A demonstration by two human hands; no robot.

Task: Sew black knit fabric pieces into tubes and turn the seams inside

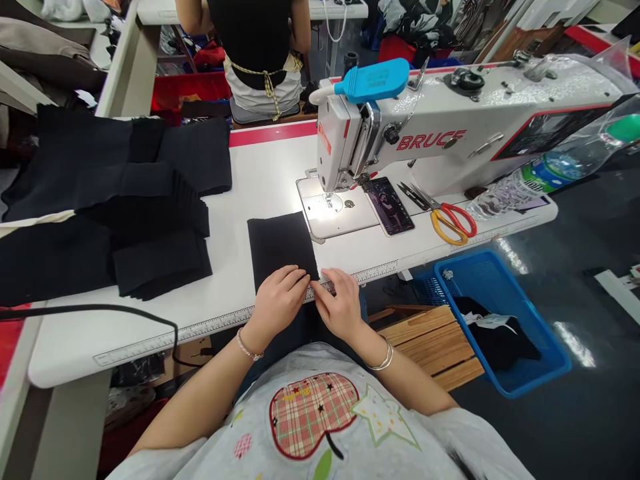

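A black fabric piece lies at the front of the white sewing table, its near end reaching over the ruler edge. My left hand is closed on the near part of that fabric, fingers bent together. Close beside it, my right hand pinches the fabric's near right corner with thumb and forefinger. The two hands' fingertips almost meet there. Just beyond the fabric stands a white sewing machine, its lamp lit over the needle plate. What lies under my fingers is hidden.
Stacked black fabric pieces cover the table's left side. A phone, scissors and a plastic bottle lie at the machine's right. A blue basket and wooden stool stand below. Another person sits beyond the table.
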